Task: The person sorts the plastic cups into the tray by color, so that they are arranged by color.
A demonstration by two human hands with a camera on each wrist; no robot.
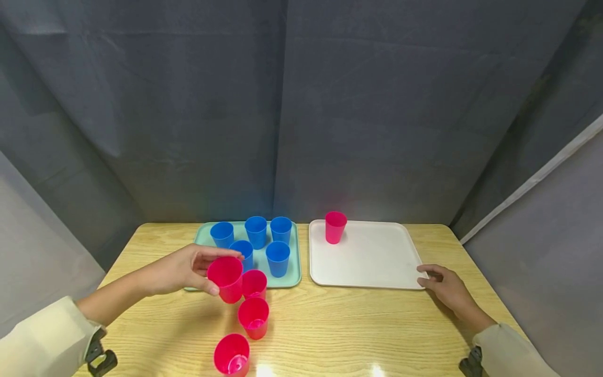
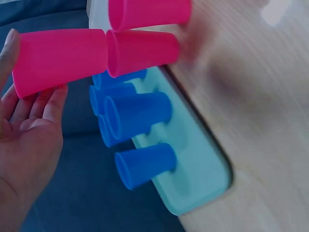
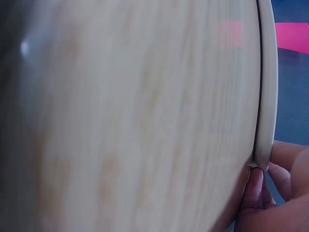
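Note:
My left hand (image 1: 181,269) holds a pink cup (image 1: 229,285) between thumb and fingers, raised above the table near the mint tray's front edge. Seen from the left wrist, the fingers (image 2: 54,104) lie along the side of this upright cup. Just right of it stands a pink cup (image 1: 255,283), with two more, one pink cup (image 1: 254,319) and another pink cup (image 1: 233,356), nearer the front. At the right, my right hand (image 1: 447,290) pinches the front right corner of the white tray (image 1: 377,262); its fingertips (image 3: 256,181) show at that corner.
Several blue cups (image 1: 278,260) stand upright on the mint tray (image 1: 293,277) at the back left. One pink cup (image 1: 335,229) stands at the white tray's back left. A grey curtain (image 1: 377,115) rises behind the wooden table (image 1: 339,324).

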